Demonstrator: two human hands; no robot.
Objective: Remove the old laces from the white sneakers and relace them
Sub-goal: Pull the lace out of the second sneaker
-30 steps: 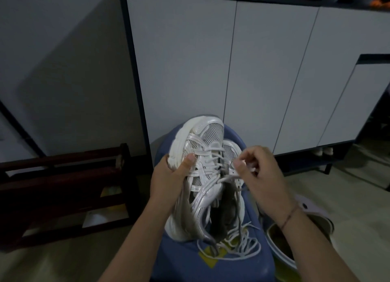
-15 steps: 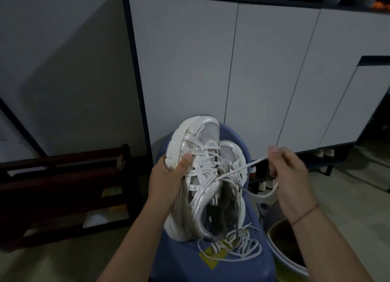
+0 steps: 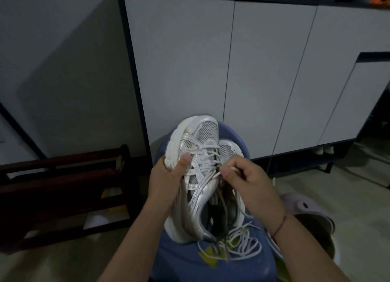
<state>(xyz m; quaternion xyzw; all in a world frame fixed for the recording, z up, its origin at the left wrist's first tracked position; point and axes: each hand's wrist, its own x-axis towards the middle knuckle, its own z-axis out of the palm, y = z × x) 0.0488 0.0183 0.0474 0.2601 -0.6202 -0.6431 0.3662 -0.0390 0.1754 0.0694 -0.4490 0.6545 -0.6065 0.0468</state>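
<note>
Just below centre, toward 6 o'clock: a white sneaker [image 3: 200, 197], toe up at 12, heel down on a blue stool [image 3: 181, 260]. Gripped along its outer sole edge by the left hand [image 3: 166, 182], at 9 o'clock of the shoe. Thumb pressed flat across the upper beside the lace crossings, other fingers wrapped behind the sole, mostly hidden.

At 3 o'clock of the shoe, close against the eyelet row: the right hand [image 3: 251, 186], fingers curled inward. Pinched between thumb and forefinger, a white lace tip [image 3: 217, 174], aimed toward 9 o'clock at the eyelets. Around that wrist, a thin cord bracelet [image 3: 280, 222].

Threaded across the toe-end eyelets, several lace crossings. Below them, toward 6, grey strands hanging loose over the tongue and opening. Too dim to tell which eyelet lies nearest the tip.

Tucked behind, at 1 o'clock of the held shoe: a second sneaker [image 3: 230, 151], toe showing above the right hand.

On the stool seat at 5 o'clock of the heel, apart from both hands: a loose tangle of laces [image 3: 242, 242].

Behind, from 12 to 3: white cabinet doors [image 3: 179, 70]. At 9: a dark wooden rack [image 3: 63, 186]. At 4, on the floor: a pale clog [image 3: 304, 205].
</note>
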